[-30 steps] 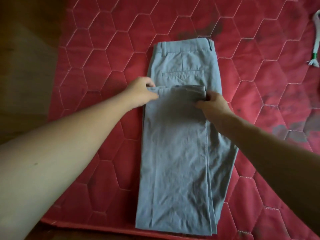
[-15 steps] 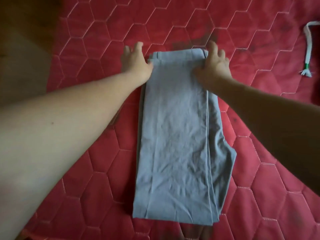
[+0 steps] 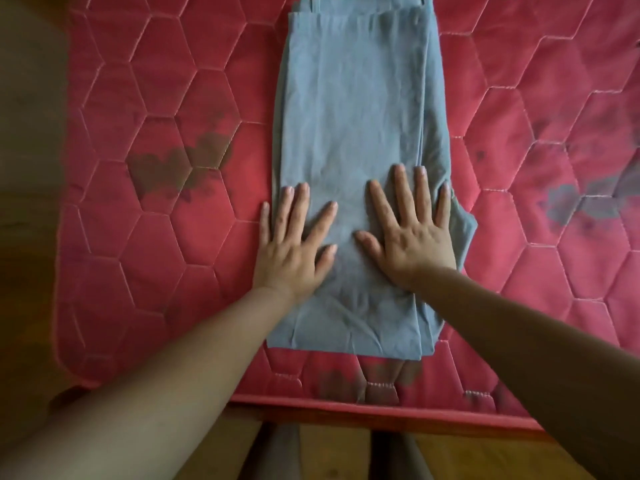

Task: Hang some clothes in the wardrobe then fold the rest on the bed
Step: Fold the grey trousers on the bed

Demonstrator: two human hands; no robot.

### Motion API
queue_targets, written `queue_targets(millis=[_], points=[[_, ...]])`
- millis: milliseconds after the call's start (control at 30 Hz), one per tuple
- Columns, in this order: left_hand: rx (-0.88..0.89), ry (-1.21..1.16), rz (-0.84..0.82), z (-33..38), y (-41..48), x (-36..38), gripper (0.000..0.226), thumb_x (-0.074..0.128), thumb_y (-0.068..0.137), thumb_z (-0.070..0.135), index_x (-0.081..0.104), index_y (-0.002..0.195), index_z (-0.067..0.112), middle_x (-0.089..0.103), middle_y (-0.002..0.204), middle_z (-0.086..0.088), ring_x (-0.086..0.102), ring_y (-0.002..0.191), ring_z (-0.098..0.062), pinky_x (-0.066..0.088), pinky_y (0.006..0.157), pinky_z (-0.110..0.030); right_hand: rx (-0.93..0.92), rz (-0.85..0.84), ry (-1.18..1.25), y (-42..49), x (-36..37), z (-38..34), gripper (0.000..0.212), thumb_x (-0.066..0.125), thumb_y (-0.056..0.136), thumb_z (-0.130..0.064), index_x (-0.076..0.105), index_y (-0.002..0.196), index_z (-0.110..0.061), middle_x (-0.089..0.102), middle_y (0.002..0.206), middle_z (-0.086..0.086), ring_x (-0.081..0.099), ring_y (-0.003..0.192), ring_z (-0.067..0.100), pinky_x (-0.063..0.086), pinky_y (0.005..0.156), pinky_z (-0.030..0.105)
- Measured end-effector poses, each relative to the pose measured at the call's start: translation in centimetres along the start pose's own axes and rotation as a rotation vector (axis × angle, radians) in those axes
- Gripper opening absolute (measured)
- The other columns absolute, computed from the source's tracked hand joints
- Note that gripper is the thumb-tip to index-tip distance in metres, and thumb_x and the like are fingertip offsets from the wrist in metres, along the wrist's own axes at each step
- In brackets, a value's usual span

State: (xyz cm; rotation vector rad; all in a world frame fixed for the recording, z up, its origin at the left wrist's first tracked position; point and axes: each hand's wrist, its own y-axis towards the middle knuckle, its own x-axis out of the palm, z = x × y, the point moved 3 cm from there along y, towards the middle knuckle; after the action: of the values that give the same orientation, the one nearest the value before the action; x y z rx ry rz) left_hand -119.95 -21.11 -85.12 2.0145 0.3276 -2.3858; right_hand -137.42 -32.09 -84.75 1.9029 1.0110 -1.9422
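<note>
- pressing down on the near half of the folded grey trousers [image 3: 349, 109] with left hand [image 3: 289, 252] and right hand [image 3: 415, 242], side by side.
- fingers [image 3: 400, 192] straight and spread, gripping nothing; left little finger off the cloth.
- trousers laid lengthwise on the red quilted bed [image 3: 166, 237], near its front edge.

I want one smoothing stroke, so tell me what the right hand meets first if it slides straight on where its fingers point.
Only more trousers: the right hand lies flat on them, and the cloth ahead looks bare up to the folded edge near the picture's top.
</note>
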Motion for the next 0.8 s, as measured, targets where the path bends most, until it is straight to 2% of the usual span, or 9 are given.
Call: queue_targets(millis=[100, 167, 333, 467, 500, 567, 667, 733, 800], points=[[-0.037, -0.008, -0.022, 1.0, -2.3, -0.8, 0.065, 0.043, 0.099, 0.049, 0.025, 0.159, 0.032, 0.003, 0.167, -0.02, 0.0, 0.155, -0.037, 0.014, 0.119, -0.065, 0.016, 0.003, 0.024, -3.0, -0.2, -1.2, 0.078, 0.026, 0.101, -0.066, 0.009, 0.163, -0.022, -0.006, 0.17, 0.015, -0.009, 0.155, 0.039, 0.001, 0.12, 0.068], [0.007, 0.013, -0.057, 1.9, -6.1, -0.6, 0.066, 0.042, 0.098, 0.051, 0.022, 0.159, 0.036, 0.0, 0.167, -0.019, -0.001, 0.155, -0.038, 0.014, 0.118, -0.066, -0.069, 0.007, 0.051, -7.7, 0.8, -2.6, 0.077, 0.025, 0.101, -0.067, 0.016, 0.163, -0.023, 0.0, 0.17, 0.014, -0.004, 0.156, 0.038, 0.003, 0.119, 0.069], [-0.016, 0.047, -0.076, 1.1, -10.8, 1.3, 0.068, 0.05, 0.095, 0.053, 0.025, 0.157, 0.038, 0.006, 0.167, -0.019, 0.005, 0.154, -0.04, 0.015, 0.118, -0.065, -0.146, 0.023, 0.039, -13.7, 4.2, -2.8, 0.074, 0.031, 0.099, -0.07, 0.028, 0.16, -0.029, 0.015, 0.169, 0.012, 0.009, 0.156, 0.037, 0.013, 0.117, 0.07], [-0.012, -0.016, -0.091, 1.7, -10.6, 0.8, 0.064, 0.048, 0.098, 0.05, 0.028, 0.157, 0.035, 0.001, 0.167, -0.021, 0.002, 0.154, -0.041, 0.013, 0.121, -0.062, -0.09, -0.023, 0.095, -13.8, 3.7, -3.2, 0.073, 0.033, 0.1, -0.067, 0.015, 0.162, -0.033, -0.002, 0.17, 0.012, -0.006, 0.157, 0.033, 0.005, 0.122, 0.065], [-0.067, -0.112, -0.083, 1.7, -10.8, 0.5, 0.064, 0.053, 0.097, 0.046, 0.032, 0.156, 0.033, 0.001, 0.166, -0.022, 0.002, 0.154, -0.041, 0.013, 0.123, -0.057, -0.014, -0.022, 0.181, -14.3, 3.2, -3.0, 0.07, 0.037, 0.101, -0.063, 0.016, 0.162, -0.035, -0.006, 0.17, 0.013, -0.008, 0.156, 0.033, 0.003, 0.123, 0.062], [-0.288, -0.393, -0.031, 1.4, -11.3, -0.6, 0.057, 0.066, 0.093, 0.03, 0.05, 0.147, 0.027, 0.011, 0.164, -0.023, 0.018, 0.151, -0.04, 0.023, 0.121, -0.045, 0.24, 0.042, 0.471, -15.5, 2.4, -2.3, 0.062, 0.056, 0.099, -0.042, 0.035, 0.156, -0.035, -0.001, 0.168, 0.018, 0.0, 0.156, 0.036, 0.01, 0.125, 0.057], [-0.562, -0.749, 0.057, 0.9, -11.7, -2.5, 0.037, 0.06, 0.091, 0.003, 0.069, 0.118, 0.027, 0.044, 0.136, -0.015, 0.053, 0.118, -0.027, 0.043, 0.105, -0.034, 0.658, 0.116, 1.06, -16.7, 1.2, -1.3, 0.044, 0.06, 0.09, -0.011, 0.068, 0.125, -0.035, 0.039, 0.144, 0.013, 0.042, 0.132, 0.034, 0.04, 0.111, 0.051], [-0.677, -0.967, -0.04, -0.4, -11.1, -3.6, 0.049, 0.045, 0.092, -0.004, 0.072, 0.103, 0.035, 0.056, 0.111, -0.003, 0.056, 0.082, -0.013, 0.049, 0.076, -0.026, 0.805, 0.013, 1.413, -16.1, 0.3, -0.3, 0.045, 0.054, 0.087, 0.001, 0.078, 0.1, -0.035, 0.058, 0.103, 0.013, 0.058, 0.095, 0.03, 0.051, 0.084, 0.044], [-0.736, -1.174, -0.263, -1.9, -10.5, -4.7, 0.065, 0.034, 0.091, -0.01, 0.074, 0.1, 0.04, 0.066, 0.099, 0.007, 0.056, 0.077, -0.011, 0.046, 0.07, -0.031, 0.773, -0.214, 1.551, -15.2, -0.8, 1.1, 0.056, 0.047, 0.081, 0.009, 0.08, 0.101, -0.031, 0.06, 0.09, 0.025, 0.056, 0.083, 0.033, 0.049, 0.074, 0.047]])
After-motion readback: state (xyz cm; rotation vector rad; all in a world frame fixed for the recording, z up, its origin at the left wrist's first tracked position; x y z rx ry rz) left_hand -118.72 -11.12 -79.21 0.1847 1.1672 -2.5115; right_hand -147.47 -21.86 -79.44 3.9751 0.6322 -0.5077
